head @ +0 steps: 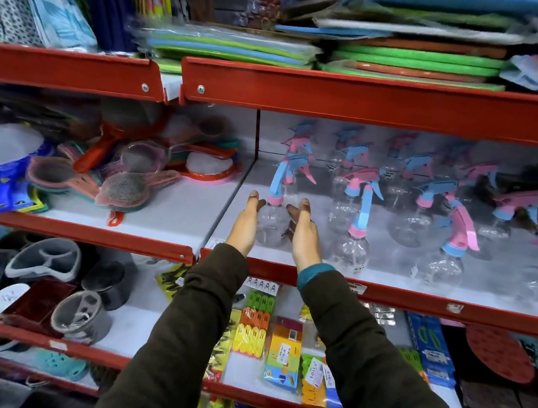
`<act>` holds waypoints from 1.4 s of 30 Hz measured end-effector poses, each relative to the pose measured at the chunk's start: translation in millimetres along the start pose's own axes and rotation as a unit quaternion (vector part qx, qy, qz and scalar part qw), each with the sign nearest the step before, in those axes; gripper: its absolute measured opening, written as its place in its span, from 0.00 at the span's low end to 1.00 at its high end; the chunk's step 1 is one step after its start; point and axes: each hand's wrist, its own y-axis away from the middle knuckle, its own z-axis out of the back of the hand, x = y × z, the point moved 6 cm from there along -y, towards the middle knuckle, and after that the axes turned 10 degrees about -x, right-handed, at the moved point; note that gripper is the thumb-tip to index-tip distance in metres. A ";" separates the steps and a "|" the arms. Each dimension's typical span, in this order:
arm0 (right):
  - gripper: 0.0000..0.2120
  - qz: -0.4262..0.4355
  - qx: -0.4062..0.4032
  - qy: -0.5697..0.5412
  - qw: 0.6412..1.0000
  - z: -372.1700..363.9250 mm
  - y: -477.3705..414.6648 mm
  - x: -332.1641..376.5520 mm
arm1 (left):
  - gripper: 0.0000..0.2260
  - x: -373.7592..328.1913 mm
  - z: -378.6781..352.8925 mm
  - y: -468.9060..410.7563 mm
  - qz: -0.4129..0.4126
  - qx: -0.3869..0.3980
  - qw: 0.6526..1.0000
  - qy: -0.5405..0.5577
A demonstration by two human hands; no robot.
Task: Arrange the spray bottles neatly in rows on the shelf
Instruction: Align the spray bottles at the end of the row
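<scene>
Clear spray bottle (pixel 271 218) stands near the red front lip of the shelf (pixel 383 293), between the left hand (pixel 246 223) and right hand (pixel 304 231), palms flat, fingers straight; bare shelf lies leftward.

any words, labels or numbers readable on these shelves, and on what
No text reads clearly.
White stickers on the spray bottles: too blurred.
Price tag on the red shelf edge: too blurred.
Tag on the packet on the lower shelf: perhaps "LOTUS", not sure.
Label on the colourful box: too small.
</scene>
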 end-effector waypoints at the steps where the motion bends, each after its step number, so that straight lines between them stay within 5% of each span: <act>1: 0.40 0.005 0.002 0.007 1.000 1.7 3.7 -0.7 | 0.25 1.4 2.6 3.1 0.004 0.004 1.000 -0.001; 5: 0.44 0.011 0.008 0.006 1.000 7.3 23.4 1.4 | 0.27 6.8 9.7 14.5 -0.006 0.023 1.000 -0.004; 12: 0.29 0.024 0.017 0.015 0.999 11.4 59.7 14.6 | 0.33 11.6 16.6 24.9 0.000 0.013 0.999 -0.035; 30: 0.49 0.014 0.026 0.035 0.999 9.2 65.7 12.4 | 0.29 9.0 12.1 28.6 -0.026 0.001 0.998 -0.051; 36: 0.30 0.011 0.043 0.035 0.998 13.7 72.5 9.3 | 0.32 1.5 6.8 20.1 -0.015 0.027 0.998 -0.062; 42: 0.38 0.028 0.051 0.047 0.997 13.2 78.3 8.4 | 0.32 3.6 6.6 15.0 -0.025 0.021 0.998 -0.050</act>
